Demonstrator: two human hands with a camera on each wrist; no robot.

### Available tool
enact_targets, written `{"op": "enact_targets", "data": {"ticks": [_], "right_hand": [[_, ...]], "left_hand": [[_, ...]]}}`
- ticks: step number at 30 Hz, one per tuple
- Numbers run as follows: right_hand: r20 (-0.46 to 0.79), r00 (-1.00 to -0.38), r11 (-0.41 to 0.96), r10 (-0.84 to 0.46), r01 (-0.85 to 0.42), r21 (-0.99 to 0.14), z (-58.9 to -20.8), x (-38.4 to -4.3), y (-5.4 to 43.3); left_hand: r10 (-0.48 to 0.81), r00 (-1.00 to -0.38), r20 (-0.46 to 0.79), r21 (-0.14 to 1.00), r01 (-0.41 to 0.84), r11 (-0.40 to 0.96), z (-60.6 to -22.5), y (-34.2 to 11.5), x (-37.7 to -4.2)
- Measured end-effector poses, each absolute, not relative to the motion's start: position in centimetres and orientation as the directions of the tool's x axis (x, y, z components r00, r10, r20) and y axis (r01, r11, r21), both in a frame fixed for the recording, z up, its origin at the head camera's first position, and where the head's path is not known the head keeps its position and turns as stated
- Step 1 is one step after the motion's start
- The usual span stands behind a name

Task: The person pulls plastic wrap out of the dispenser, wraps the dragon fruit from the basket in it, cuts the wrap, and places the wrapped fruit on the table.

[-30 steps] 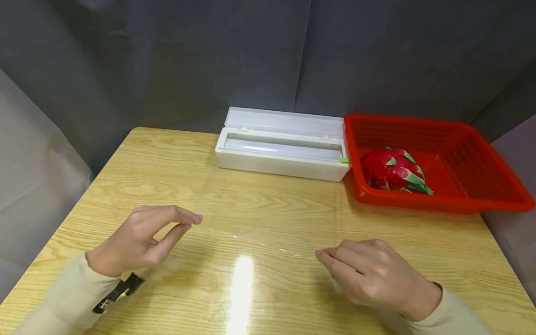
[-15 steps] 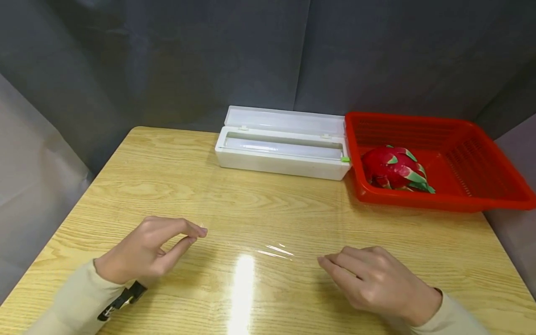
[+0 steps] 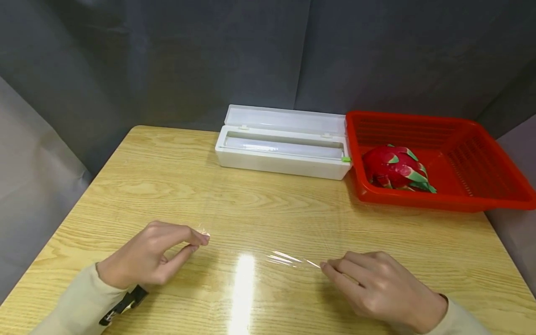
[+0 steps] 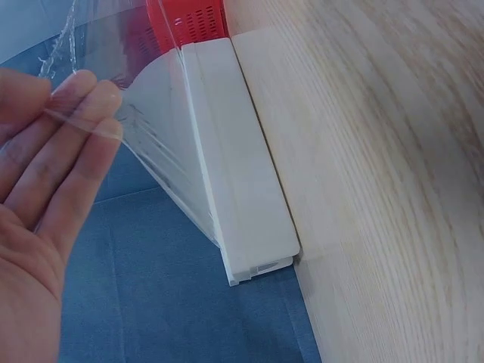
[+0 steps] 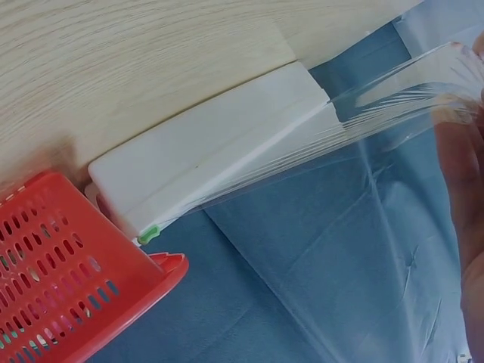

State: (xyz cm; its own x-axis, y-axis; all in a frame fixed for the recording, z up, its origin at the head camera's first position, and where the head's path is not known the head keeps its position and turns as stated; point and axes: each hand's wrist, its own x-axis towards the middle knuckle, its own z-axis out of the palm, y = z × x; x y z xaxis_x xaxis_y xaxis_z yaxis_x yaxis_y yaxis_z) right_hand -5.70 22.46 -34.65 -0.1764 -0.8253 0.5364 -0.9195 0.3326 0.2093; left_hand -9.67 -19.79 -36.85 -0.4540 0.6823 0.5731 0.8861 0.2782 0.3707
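While both hands [image 3: 152, 251] [image 3: 377, 286] pinch clear film [image 3: 284, 257] | it extends from them to white box [image 3: 278, 168] | box's long axis: left-right

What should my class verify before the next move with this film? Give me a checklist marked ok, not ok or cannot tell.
1. Left grip pinching film: ok.
2. Right grip pinching film: ok.
3. Lid open: ok.
4. Film separated from box: not ok, it runs from the box to both grips.
5. Film smooth: not ok, creases show.
6. Enough left on roll: cannot tell.
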Motion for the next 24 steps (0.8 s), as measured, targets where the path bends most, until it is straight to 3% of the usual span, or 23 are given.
{"op": "enact_targets", "data": {"ticks": [8, 13, 24], "right_hand": [[0.564, -0.132, 0.317, -0.815, -0.917, 0.242, -34.60, -5.55, 22.26], [0.568, -0.147, 0.323, -0.810, -0.920, 0.223, -34.62, -5.24, 22.21], [0.571, -0.140, 0.300, -0.809, -0.934, 0.196, -34.95, -5.10, 22.10]], "left_hand": [[0.673, -0.399, 0.622, 0.346, 0.912, 0.221, -36.69, -19.58, -9.52], [0.674, -0.380, 0.633, 0.337, 0.920, 0.201, -36.73, -19.60, -9.44], [0.682, -0.376, 0.627, 0.354, 0.918, 0.180, -36.83, -19.48, -9.18]]}}
